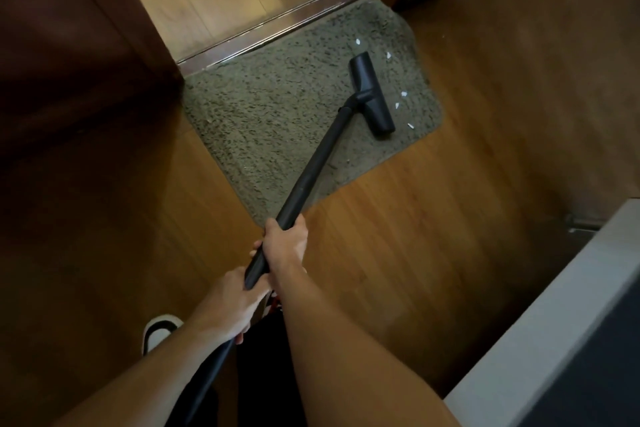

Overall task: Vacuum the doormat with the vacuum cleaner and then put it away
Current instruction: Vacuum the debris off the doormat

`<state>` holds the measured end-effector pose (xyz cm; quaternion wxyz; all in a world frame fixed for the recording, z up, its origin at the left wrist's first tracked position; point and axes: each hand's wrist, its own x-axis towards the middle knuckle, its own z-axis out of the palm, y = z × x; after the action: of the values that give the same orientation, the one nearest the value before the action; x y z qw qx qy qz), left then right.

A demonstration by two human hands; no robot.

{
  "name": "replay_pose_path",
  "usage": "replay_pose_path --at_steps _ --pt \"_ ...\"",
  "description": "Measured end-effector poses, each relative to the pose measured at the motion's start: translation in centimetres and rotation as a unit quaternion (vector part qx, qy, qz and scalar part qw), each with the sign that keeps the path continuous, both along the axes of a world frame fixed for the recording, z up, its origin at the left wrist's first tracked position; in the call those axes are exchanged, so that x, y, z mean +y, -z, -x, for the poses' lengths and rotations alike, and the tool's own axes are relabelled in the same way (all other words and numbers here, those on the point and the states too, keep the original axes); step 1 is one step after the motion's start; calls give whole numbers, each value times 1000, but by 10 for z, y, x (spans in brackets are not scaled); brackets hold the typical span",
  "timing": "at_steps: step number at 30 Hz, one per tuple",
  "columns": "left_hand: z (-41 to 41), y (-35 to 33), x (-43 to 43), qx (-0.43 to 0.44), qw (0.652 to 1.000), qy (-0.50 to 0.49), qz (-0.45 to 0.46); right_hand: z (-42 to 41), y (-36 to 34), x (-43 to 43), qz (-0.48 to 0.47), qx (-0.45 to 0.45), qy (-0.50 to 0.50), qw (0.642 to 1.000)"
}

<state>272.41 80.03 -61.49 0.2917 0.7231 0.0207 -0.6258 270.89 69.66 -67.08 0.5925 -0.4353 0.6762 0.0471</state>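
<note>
A grey-brown shaggy doormat (277,107) lies on the wooden floor against a door threshold. The black vacuum wand (318,156) runs from my hands up to its flat black floor head (372,95), which rests on the mat's right part. Several small white scraps (403,94) lie on the mat just right of the head. My right hand (285,246) grips the wand higher up; my left hand (235,305) grips it lower, where the black hose (211,374) begins.
A dark brown door or cabinet (69,45) stands at the left. The metal threshold strip (270,28) edges lighter flooring beyond. A white and dark piece of furniture (554,340) fills the lower right. My white shoe (159,331) is at lower left.
</note>
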Motion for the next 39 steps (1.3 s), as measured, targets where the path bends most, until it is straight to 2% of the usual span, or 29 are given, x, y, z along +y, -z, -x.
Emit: replay_pose_path --at_steps 10,18,27,39 --pt "-14 -22 87 -21 999 9 -30 -18 -13 92 -46 -14 -2 999" --pt "-26 -38 116 -12 999 5 -43 -27 -30 121 -52 -25 -14 998" --pt "-40 -45 81 -74 994 52 -65 -44 -33 90 -55 -44 7 997" --pt "-59 -37 -4 -43 997 40 -56 -64 -34 0 -54 -46 12 997"
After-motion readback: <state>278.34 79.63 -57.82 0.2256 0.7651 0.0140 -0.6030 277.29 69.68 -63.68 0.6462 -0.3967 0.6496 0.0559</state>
